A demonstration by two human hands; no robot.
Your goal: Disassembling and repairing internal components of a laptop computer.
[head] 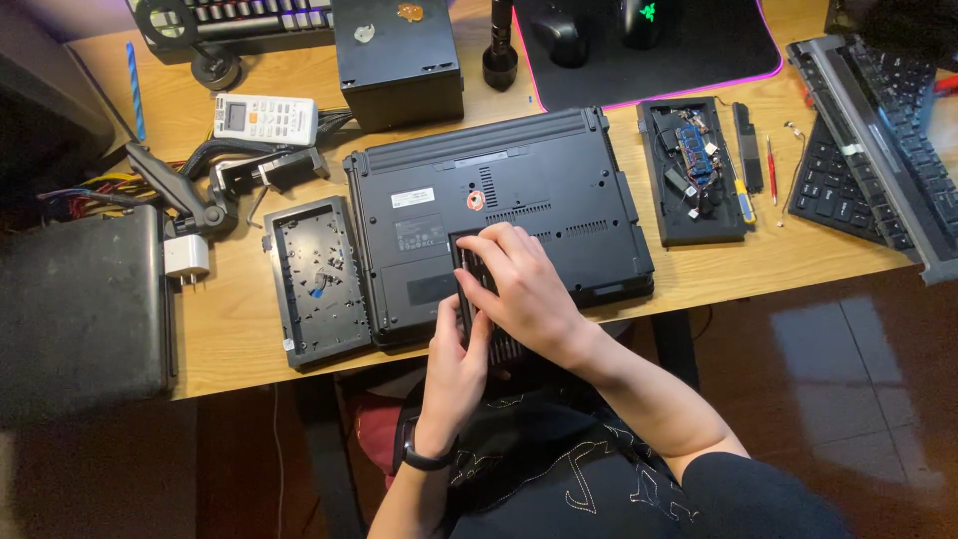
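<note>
Head view: upturned black laptop (499, 215) at centre of the wooden tabletop (230, 329), a dark slotted panel (477, 299) at its 6 o'clock edge. Left hand (454, 371) at 6 o'clock of the panel, grip closed on its near end; right hand (519, 289) laid over it, fingers (489, 248) curled on the top edge. Loose black cover (317, 279) at 9 o'clock, opened case (691, 170) at 3 o'clock.
</note>
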